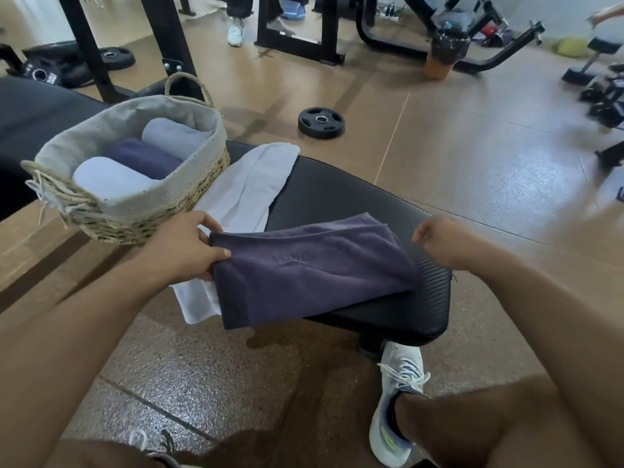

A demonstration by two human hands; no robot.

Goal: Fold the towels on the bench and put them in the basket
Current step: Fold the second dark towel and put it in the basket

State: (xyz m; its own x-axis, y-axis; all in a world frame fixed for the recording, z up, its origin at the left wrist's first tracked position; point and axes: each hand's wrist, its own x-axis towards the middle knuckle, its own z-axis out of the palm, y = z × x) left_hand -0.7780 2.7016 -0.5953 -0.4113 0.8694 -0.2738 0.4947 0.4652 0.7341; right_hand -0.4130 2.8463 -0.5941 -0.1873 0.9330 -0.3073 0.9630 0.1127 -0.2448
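Observation:
A dark purple towel [304, 271], folded flat, lies across the near end of the black padded bench [364, 204]. My left hand [189, 246] pinches its left edge. My right hand [445, 241] hovers just past the towel's right corner with fingers curled, holding nothing. A white towel [246, 190] lies unfolded along the bench, partly under the purple one. The woven basket [141, 217] with a grey cloth lining stands on the bench's left part and holds three rolled towels: two pale ones and a dark blue one [141, 157].
A black weight plate [320, 122] lies on the brown floor beyond the bench. Black machine frames [297, 32] and more plates stand at the back. A person's legs show at the top. My white shoe [398, 400] is under the bench end.

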